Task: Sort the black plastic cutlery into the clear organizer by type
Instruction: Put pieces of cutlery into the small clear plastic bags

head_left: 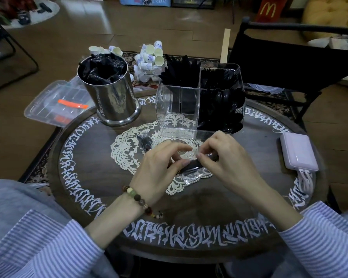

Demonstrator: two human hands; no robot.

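Both my hands meet over the lace doily (127,155) and hold a wrapped piece of black cutlery (191,166) in clear plastic. My left hand (159,167) pinches one end of the wrapper and my right hand (223,157) pinches the other end. Another wrapped black piece (146,142) lies on the doily just beyond my left hand. The clear organizer (177,115) stands behind my hands; its back left, back right and front right compartments hold black cutlery, and the front left one shows only the doily. A steel canister (113,97) at the left holds several wrapped black pieces.
A round dark table (100,173) with white lettering carries everything. A lilac power bank (297,153) with a cable lies at the right rim. A clear lidded box (54,103) sits at the far left, small paper cups (151,61) behind, a black chair (289,57) at the back right.
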